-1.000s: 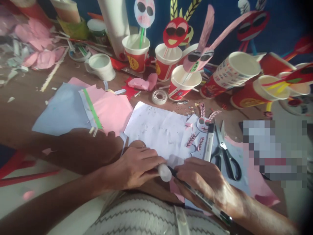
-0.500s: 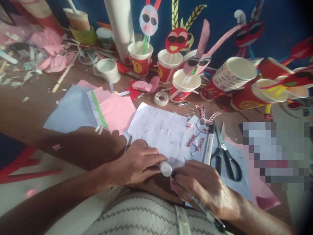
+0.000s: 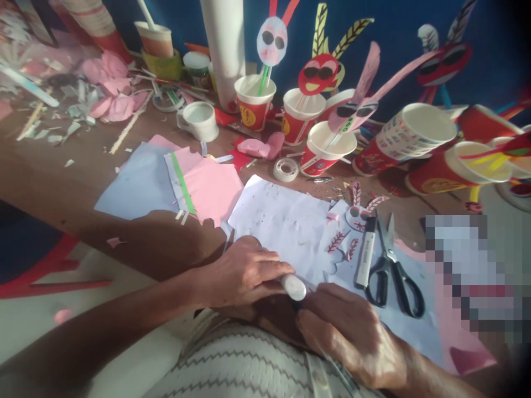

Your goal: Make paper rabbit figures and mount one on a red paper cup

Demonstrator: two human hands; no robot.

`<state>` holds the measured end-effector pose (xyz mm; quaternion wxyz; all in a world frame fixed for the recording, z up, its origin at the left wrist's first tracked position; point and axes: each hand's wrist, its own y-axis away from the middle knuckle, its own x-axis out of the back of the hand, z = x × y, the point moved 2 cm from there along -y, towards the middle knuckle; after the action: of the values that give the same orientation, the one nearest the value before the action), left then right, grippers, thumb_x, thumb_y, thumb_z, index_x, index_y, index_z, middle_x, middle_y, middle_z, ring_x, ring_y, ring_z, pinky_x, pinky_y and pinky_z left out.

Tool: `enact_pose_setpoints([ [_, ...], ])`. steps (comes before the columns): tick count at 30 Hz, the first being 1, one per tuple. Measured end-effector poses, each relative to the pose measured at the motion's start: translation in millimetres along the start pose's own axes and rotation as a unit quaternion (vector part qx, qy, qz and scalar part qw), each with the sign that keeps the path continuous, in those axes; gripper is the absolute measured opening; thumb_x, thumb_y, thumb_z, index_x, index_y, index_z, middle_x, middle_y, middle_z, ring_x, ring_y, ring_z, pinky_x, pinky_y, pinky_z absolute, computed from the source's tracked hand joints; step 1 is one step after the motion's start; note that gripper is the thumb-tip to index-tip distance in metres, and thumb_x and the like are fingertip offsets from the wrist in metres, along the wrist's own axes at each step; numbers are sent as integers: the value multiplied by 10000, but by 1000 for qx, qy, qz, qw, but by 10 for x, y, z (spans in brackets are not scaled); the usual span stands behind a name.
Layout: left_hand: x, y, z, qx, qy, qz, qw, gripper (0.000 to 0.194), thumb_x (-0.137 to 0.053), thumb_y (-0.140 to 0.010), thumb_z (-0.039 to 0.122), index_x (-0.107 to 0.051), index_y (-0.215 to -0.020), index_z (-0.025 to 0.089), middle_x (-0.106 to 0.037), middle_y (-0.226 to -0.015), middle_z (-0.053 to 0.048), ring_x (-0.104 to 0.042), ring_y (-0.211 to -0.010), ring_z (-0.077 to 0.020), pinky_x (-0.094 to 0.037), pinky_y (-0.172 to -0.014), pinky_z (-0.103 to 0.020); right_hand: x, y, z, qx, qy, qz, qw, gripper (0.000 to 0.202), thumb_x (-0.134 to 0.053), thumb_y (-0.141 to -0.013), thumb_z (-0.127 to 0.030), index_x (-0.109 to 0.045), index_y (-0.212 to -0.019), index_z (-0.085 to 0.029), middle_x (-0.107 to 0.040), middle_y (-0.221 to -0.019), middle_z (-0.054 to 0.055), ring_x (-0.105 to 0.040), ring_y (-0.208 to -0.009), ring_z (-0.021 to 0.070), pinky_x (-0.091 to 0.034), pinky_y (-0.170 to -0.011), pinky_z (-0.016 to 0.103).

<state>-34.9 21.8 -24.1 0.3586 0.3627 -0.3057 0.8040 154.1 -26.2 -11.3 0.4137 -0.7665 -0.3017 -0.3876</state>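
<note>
Nearest the body, a slim pen (image 3: 345, 378) with a clear barrel is gripped in the right hand (image 3: 352, 337), its front end brought close to a small white oval piece (image 3: 294, 287). That piece is pinched at its rim by the thumb and forefinger of the left hand (image 3: 249, 271), above the near edge of the counter (image 3: 50, 177). It should prove light and slightly slippery; whether it is stiff cannot be told. It is best held by the edge, with its face left uncovered. The pen, light and rigid, is best held near its front end. Just beyond, a white sheet (image 3: 277, 221) is spread, and room at the right is crowded by a marker (image 3: 366, 257) and black-handled scissors (image 3: 390, 254). Farther back, passage is hemmed in by a tape roll (image 3: 286, 169) and a red paper cup (image 3: 321, 157), easily tipped.
</note>
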Motion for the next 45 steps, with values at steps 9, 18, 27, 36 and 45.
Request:
enact_pose_setpoints([
  [9, -8, 0, -13, -7, 1, 16, 1000, 245, -471, -912, 306, -612, -1016, 135, -646, -710, -12, -589, -603, -132, -430, -643, -292, -4, 7, 7, -21, -18, 9, 1000, 118, -463, -810, -41, -507, -858, -139, -509, -570, 0, -428, -501, 144, -324, -485, 289],
  [18, -59, 29, -51, -8, 14, 7, 1000, 231, -436, -926, 304, -570, -1044, 157, -661, -741, -20, -612, -666, -139, -419, -644, -279, 91, 9, 136, -81, -61, 78, 992, 190, -473, -794, -26, -490, -905, -179, -616, -590, -7, -549, -495, 133, -426, -489, 268],
  [27, -19, 7, -22, -1, 2, -17, 1000, 232, -466, -920, 293, -574, -1070, 153, -638, -726, 0, -597, -640, -117, -410, -644, -273, 90, 29, 246, -188, -75, 80, 976, 119, -491, -844, -111, -503, -911, -209, -630, -687, -3, -596, -565, 145, -496, -530, 276],
  [36, -64, 17, -42, -2, 25, -14, 1000, 248, -448, -925, 320, -588, -1049, 156, -658, -780, -9, -598, -670, -122, -404, -621, -279, 91, -181, 510, -307, -166, -6, 937, 199, -478, -863, -197, -578, -691, -196, -621, -699, 11, -626, -577, 133, -489, -480, 225],
  [45, -77, 53, -49, 3, 29, 22, 999, 244, -524, -889, 356, -611, -1025, 173, -683, -787, 21, -620, -700, -116, -360, -625, -305, 118, -581, 684, -264, -234, -154, 923, 214, -499, -870, -273, -566, -686, -187, -627, -684, 12, -577, -510, 112, -441, -394, 197],
])
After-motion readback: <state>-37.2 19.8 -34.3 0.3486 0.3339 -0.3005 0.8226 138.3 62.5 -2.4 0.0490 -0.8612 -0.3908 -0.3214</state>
